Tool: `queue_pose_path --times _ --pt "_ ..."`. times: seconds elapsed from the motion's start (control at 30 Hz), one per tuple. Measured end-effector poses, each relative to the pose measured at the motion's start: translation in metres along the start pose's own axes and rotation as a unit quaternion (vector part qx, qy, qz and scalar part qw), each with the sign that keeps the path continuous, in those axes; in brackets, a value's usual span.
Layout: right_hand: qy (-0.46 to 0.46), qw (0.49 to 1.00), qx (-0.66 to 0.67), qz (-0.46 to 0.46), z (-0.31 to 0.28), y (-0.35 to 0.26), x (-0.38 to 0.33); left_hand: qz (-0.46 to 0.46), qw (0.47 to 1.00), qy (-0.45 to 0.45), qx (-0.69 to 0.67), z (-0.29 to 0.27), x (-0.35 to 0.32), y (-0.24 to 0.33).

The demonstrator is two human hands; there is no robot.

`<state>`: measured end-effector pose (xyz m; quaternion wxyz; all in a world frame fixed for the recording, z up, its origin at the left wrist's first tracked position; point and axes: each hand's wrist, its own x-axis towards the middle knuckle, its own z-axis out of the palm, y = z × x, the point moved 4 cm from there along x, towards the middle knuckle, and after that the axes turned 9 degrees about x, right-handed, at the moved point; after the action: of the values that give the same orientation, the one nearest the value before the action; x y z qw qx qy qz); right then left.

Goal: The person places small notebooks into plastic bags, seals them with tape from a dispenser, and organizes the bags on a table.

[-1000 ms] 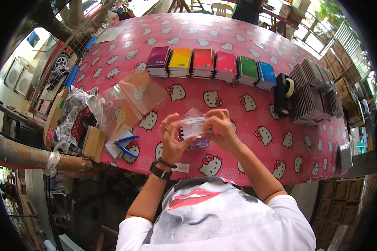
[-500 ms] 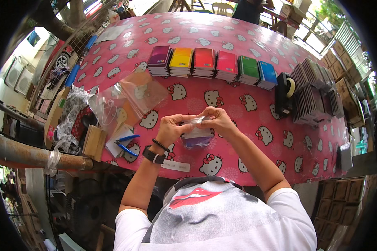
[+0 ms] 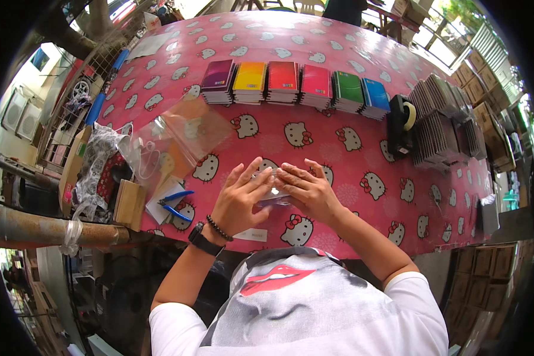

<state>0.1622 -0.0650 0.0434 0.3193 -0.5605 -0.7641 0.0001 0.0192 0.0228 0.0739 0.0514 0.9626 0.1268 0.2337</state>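
Observation:
A small pack in clear, shiny plastic (image 3: 273, 195) lies on the pink patterned tablecloth in front of me, with some purple showing through. My left hand (image 3: 236, 200) rests on its left side, fingers stretched out and apart. From the right, my right hand (image 3: 310, 191) lies flat over the upper part of the pack, its fingers extended too. Both hands touch the plastic without gripping it, and they cover much of the pack. Beyond them stands a row of spiral notebook stacks: purple (image 3: 218, 75), yellow (image 3: 249, 77), red (image 3: 283, 77), pink (image 3: 315, 82), green (image 3: 347, 88) and blue (image 3: 375, 95).
A black tape dispenser (image 3: 400, 135) stands at the right, beside tall stacks of spiral-bound notebooks (image 3: 434, 142). To the left lie clear plastic bags (image 3: 200, 129), blue-handled pliers (image 3: 173, 209) and a wooden block (image 3: 128, 202). A white paper strip (image 3: 252, 235) is near the front edge.
My fingers have let go of the pinched plastic at the top of the pack. Both hands have spread out and now lie flat on it.

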Motion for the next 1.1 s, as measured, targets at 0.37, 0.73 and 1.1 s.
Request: queue_pose_path --times 0.37,0.73,1.1 --pt "0.174 0.963 0.2 0.048 -0.058 0.047 -0.01 -0.058 0.993 0.083 0.058 0.041 -0.042 -0.001" --pt "0.32 0.718 -0.045 0.617 -0.171 0.307 -0.197 -0.104 0.982 0.132 0.083 0.06 -0.034 0.016" --pt "0.454 0.577 0.295 0.612 -0.132 0.235 -0.233 -0.144 0.978 0.127 0.086 0.057 -0.033 0.018"
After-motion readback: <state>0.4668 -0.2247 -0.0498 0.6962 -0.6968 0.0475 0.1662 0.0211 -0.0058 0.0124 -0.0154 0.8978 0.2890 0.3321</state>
